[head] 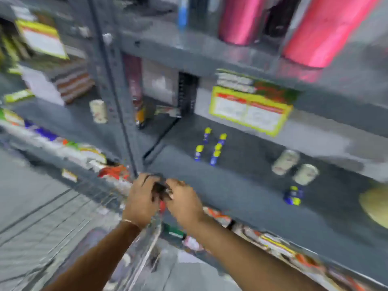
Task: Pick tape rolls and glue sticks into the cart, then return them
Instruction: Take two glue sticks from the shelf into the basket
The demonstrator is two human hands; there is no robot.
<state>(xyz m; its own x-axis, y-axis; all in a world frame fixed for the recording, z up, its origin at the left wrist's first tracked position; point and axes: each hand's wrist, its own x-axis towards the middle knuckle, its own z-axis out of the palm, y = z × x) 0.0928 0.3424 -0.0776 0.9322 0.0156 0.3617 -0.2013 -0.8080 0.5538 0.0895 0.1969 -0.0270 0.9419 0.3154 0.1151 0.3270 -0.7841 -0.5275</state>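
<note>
The picture is motion-blurred. My left hand (142, 198) and my right hand (182, 202) meet at the front edge of a grey metal shelf (241, 185), both closed around a small dark object (161, 189) that I cannot identify. Several blue glue sticks with yellow caps (210, 147) stand upright on the shelf beyond my hands, and one more glue stick (292, 195) lies on its side to the right. Two pale tape rolls (294, 166) sit right of the sticks; another tape roll (98, 111) stands on the left bay. The wire cart (69, 219) is below my left arm.
A grey upright post (117, 97) divides the shelving just beyond my hands. Pink rolls (323, 30) stand on the shelf above. A yellow-edged label card (249, 110) hangs from that shelf. Packaged goods (273, 242) line the lower shelf edge. A yellowish round object (375, 204) sits far right.
</note>
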